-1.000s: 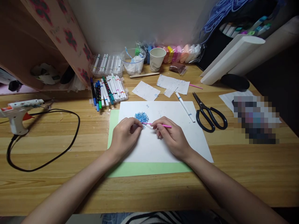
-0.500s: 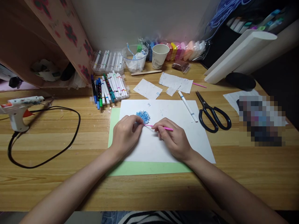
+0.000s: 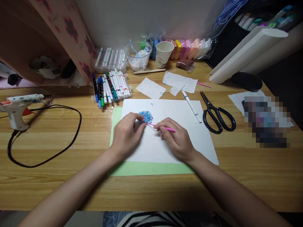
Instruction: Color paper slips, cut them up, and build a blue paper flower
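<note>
Left hand [image 3: 129,130] curled over the white paper [image 3: 146,149], thumb and forefinger close together at the near-left edge of a blue clump [image 3: 147,116]; I could not tell whether anything was pinched between the tips. That clump lay on the paper just beyond them, and I judged it light, loose and fragile, likely to scatter under a hard squeeze, so a gentle hold low on its edge seemed wisest to me. Rightward ran a thin pink stick [image 3: 170,129], its left tip by those fingertips, near the clump. It looked light and fairly stiff, perhaps slick, best gripped partway along, clear of that tip. Right hand [image 3: 174,137] pinched it there between thumb and fingers. Farther right, a marker [image 3: 191,106] lay across the paper's far edge, with scissors [image 3: 215,108] just beside it.
</note>
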`<state>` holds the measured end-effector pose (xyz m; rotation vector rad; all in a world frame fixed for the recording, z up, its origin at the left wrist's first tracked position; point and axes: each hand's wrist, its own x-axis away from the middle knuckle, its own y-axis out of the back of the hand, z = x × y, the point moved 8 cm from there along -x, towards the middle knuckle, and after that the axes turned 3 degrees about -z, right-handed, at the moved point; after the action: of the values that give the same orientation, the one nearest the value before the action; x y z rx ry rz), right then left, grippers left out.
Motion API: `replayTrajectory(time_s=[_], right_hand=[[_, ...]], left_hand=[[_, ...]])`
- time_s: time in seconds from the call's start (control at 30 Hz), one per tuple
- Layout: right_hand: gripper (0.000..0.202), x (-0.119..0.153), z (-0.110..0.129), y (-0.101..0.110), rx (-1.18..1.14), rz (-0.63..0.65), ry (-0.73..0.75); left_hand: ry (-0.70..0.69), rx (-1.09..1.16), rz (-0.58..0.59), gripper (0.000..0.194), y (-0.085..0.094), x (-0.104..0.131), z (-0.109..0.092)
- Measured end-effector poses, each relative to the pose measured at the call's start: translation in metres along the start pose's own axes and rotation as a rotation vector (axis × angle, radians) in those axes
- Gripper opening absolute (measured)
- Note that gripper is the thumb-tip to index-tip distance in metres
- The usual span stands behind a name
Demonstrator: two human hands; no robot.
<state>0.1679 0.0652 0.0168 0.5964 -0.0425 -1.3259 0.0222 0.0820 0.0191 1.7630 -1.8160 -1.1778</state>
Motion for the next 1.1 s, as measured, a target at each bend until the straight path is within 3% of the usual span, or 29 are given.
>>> replayTrajectory(time_s=[0.2,0.4,1.1], right_hand=[[0.019,0.0,0.002,0.001,-0.02,-0.028,0.045],[0.019,-0.001,0.0,0.001,0.005,-0.029,0.05],[0.017,-0.004,0.003,0.005,0.06,-0.113,0.073]], left_hand=[[0.11,0.009,-0.036,0.008,0.009,-0.006,0.018],[0.188,0.038,-0.012,0.009,0.002,-0.007,0.031],[0.16,0.016,0.023,0.011,-0.001,-0.006,0.029]])
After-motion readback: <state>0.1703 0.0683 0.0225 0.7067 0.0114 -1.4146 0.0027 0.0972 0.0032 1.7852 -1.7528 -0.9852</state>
